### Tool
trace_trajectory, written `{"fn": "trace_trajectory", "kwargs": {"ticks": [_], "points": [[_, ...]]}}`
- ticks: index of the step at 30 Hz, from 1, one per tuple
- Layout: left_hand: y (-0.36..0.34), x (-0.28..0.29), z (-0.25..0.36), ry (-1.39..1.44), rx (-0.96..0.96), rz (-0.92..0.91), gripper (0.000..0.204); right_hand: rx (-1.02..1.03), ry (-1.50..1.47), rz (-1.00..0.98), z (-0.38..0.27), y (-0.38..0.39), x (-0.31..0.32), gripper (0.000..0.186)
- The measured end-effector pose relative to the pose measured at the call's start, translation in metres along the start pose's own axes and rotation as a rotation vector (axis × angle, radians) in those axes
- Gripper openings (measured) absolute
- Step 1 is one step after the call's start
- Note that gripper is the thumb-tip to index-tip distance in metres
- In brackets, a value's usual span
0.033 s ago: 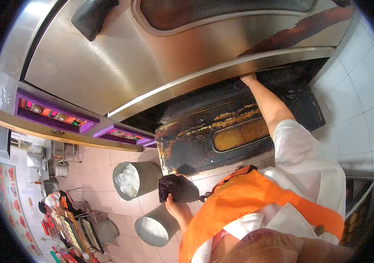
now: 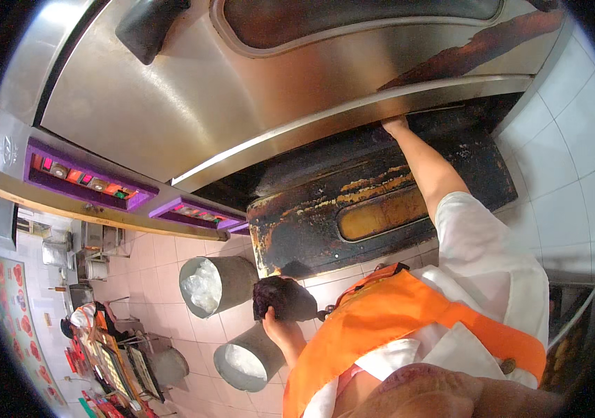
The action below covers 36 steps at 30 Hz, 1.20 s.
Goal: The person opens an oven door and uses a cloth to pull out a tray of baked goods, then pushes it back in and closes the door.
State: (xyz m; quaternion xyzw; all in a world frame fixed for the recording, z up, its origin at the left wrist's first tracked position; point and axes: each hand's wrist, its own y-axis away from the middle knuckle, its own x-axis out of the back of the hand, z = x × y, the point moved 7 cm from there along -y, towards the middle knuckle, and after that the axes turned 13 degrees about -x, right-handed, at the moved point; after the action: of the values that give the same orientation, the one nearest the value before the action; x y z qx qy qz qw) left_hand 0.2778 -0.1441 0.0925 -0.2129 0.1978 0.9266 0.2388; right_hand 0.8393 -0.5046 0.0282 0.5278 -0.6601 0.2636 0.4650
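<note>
My left hand (image 2: 280, 329) is closed round the edge of a dark purple cloth pad (image 2: 285, 298), held low in front of the orange apron. Stretched forward, my right hand (image 2: 395, 125) reaches into the opening of a steel deck oven (image 2: 137, 111). Its fingers are hidden in the dark there, beside a dark purple patch that looks like cloth. Below my right forearm hangs the lowered oven door (image 2: 297, 237), blackened and scorched, with a yellowish window (image 2: 381, 212). What lies inside the oven is hidden.
Two grey metal bins (image 2: 238, 279) lined with clear plastic stand on the tiled floor, left of the door. Purple-framed control panels (image 2: 88, 177) run along the oven's left side. Farther off, a person (image 2: 88, 317) bends by a rack of trays (image 2: 120, 362). White tiles (image 2: 555, 153) cover the right side.
</note>
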Motion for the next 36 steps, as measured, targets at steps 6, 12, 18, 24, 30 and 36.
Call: {"fn": "trace_trajectory", "kwargs": {"ticks": [6,12,18,24,30,36], "points": [[-0.016,-0.014,-0.016,0.072,0.144,-0.113,0.043,0.131,-0.265,-0.284,-0.052,0.15,0.026,0.056],[0.001,-0.124,-0.002,0.124,0.172,-0.534,0.053,0.956,-0.271,-0.328,-0.147,0.42,0.058,0.029],[0.01,-0.111,0.017,0.016,0.175,-0.605,0.044,1.102,-0.274,-0.499,-0.151,0.506,0.065,0.041],[-0.028,-0.044,0.036,0.083,0.247,-0.557,0.054,0.751,-0.871,-1.133,-0.106,0.525,0.039,0.033],[-0.059,0.039,0.083,0.219,0.229,-0.445,0.065,-0.363,-1.47,-1.174,0.138,0.477,-0.134,0.043],[-0.033,0.101,0.147,0.072,0.049,-0.264,0.06,-0.897,-2.174,-0.547,0.189,0.414,-0.181,0.072]]}}
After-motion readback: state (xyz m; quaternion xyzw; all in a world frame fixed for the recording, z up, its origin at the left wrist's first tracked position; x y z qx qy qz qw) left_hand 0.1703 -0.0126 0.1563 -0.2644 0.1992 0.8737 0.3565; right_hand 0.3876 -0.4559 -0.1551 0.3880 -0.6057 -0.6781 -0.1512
